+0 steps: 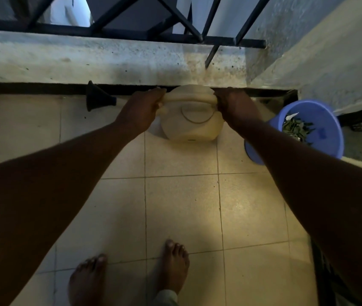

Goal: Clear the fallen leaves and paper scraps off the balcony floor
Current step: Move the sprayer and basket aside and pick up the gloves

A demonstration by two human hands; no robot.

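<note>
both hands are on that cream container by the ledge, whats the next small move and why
Probably lift the cream container away from the ledge and check the tiles beneath. The left hand and right hand grip its top on either side, and the leaves sit in the blue bucket, so scraps hidden under it may be what remains.

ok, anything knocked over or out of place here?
Only the black funnel: it lies on its side on the tiles beside the kerb, left of the cream container. Leaves sit inside the blue bucket, not spilled.

2 arms outstretched, left hand (141, 109), right hand (234, 107), fingers (156, 92) curled round cream container (192, 128) top
</note>
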